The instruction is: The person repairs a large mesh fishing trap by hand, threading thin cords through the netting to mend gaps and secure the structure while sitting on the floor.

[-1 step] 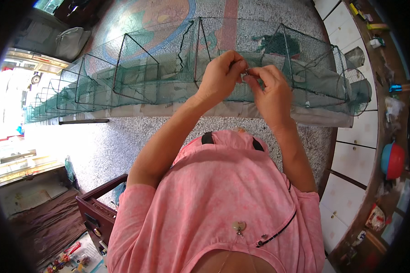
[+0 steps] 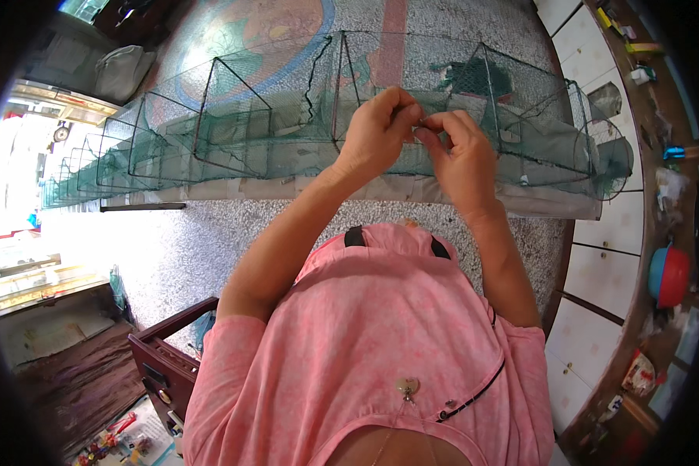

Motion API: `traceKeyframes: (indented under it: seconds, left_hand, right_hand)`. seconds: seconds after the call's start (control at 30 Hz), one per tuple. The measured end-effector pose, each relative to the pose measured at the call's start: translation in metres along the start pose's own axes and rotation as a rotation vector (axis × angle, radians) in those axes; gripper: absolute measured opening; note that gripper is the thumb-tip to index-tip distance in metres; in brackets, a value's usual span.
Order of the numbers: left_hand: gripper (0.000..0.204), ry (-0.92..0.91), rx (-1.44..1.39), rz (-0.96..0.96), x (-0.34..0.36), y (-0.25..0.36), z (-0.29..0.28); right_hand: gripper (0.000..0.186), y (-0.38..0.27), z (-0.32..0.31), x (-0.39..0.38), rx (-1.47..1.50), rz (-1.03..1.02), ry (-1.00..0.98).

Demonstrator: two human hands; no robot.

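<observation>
A long green mesh net trap, stretched over dark rectangular wire frames, runs across in front of me. Over its middle, between two of the frames, my left hand and my right hand meet with their fingertips nearly touching. Both hands are closed, thumbs pinched against index fingers. A tiny pale bit shows between the fingertips, too small to name. Whether the mesh itself is caught in the fingers is hidden. At its right end the trap narrows to a round hoop.
Beneath the net lies a long low surface with a pale cover. White cabinets line the right, with a red and blue bowl on the brown top. A dark red wooden piece of furniture stands at the lower left.
My fingertips have drawn slightly closer together, the right hand shifting a little left. Less of the small pale bit shows between them.
</observation>
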State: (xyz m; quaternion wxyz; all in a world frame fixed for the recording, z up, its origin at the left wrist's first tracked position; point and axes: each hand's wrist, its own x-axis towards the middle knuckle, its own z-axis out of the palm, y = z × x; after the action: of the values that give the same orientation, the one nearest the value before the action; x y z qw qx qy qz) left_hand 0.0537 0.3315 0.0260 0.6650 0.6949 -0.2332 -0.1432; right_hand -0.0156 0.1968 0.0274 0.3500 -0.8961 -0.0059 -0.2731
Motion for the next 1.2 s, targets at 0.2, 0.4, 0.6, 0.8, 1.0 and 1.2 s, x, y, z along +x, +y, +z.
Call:
traceKeyframes:
  seconds: [0.2,0.4,0.6,0.8,1.0,1.2]
  left_hand:
    - [0.017,-0.021,-0.302,-0.281,-0.004,0.008,-0.007]
    - [0.019,-0.085,0.121,0.476,-0.011,-0.007,0.010]
    - [0.012,-0.203,0.219,0.396,-0.036,0.006,0.008]
    - [0.007,-0.065,0.151,0.284,-0.048,0.008,0.002]
    - [0.010,0.129,0.094,0.217,-0.058,-0.006,-0.004]
    - [0.021,-0.062,-0.217,0.018,-0.083,-0.016,-0.033]
  right_hand:
    - [0.016,-0.014,-0.014,0.016,0.237,0.043,-0.111]
    - [0.010,-0.069,-0.038,0.023,0.332,-0.593,-0.085]
    - [0.013,-0.060,-0.053,0.017,-0.043,-0.270,-0.115]
    - [0.010,-0.015,-0.033,0.006,0.360,0.133,-0.377]
    - [0.020,-0.018,-0.016,0.004,0.316,0.102,-0.426]
    - [0.031,-0.037,-0.034,0.006,0.438,0.341,-0.442]
